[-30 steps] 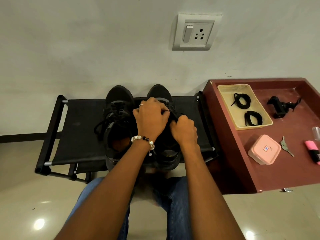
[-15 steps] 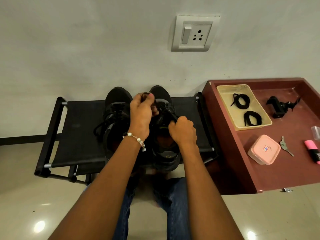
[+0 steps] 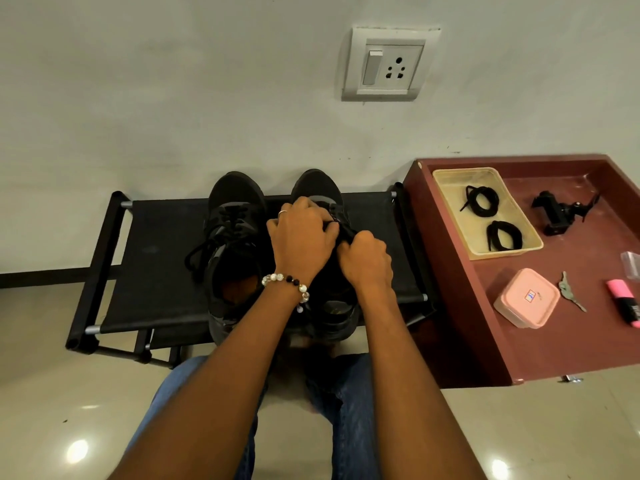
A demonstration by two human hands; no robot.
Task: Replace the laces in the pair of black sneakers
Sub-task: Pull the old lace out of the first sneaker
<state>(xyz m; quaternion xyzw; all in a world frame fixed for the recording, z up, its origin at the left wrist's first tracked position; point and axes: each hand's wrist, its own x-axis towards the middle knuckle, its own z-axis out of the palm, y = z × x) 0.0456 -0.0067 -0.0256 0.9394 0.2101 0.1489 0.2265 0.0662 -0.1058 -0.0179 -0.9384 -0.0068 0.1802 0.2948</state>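
Hands: left hand (image 3: 303,237) and right hand (image 3: 367,263) are closed on the right sneaker's (image 3: 320,188) lace.
Risk: that sneaker may be dragged off the worktop (image 3: 156,258) if pulled hard.

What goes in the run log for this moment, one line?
stage: working lace on right sneaker | left hand: on lace | right hand: gripping lace | left sneaker: laced | spare laces: in tray

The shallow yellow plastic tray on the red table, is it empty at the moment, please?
No, the yellow plastic tray holds two coiled black laces, one behind the other.
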